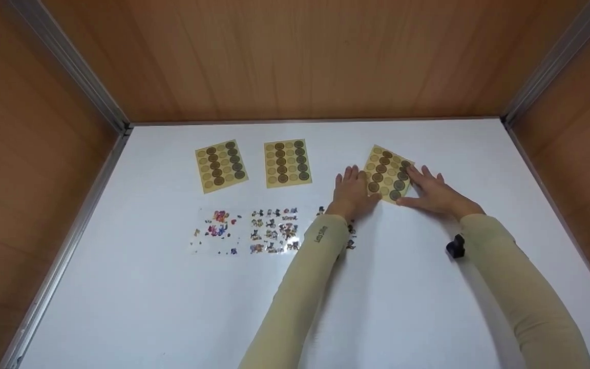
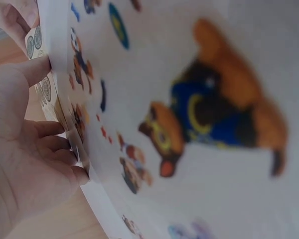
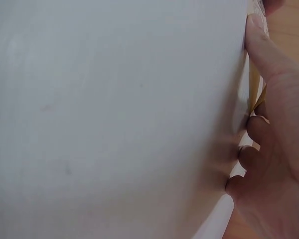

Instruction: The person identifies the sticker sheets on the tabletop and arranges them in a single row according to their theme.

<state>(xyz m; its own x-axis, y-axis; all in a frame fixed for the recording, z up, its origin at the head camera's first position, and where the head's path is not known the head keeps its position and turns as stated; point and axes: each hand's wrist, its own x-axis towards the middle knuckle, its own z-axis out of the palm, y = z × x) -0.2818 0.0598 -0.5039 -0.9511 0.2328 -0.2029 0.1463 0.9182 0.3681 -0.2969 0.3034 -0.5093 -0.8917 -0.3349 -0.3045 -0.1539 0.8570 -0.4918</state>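
A tan sheet of round brown and grey stickers (image 1: 386,174) lies tilted at the back right of the white table, between both hands. My left hand (image 1: 352,196) rests at its left edge, fingers stretched forward and thumb near the lower corner. On the other side, my right hand (image 1: 439,196) touches the right edge with its fingertips, its thumb by the lower right corner. The right wrist view shows a tan edge (image 3: 256,92) slightly raised off the table beside the fingers of that hand. A transparent sheet of cartoon animal stickers (image 2: 214,109) lies under the left wrist.
Two more tan sticker sheets, one tilted (image 1: 222,166) and one nearly straight (image 1: 288,164), lie further left. In front are clear sheets of colourful stickers (image 1: 218,230) and cartoon figures (image 1: 274,230). A small black object (image 1: 456,247) is beside the right forearm. Wooden walls (image 1: 315,61) enclose the table.
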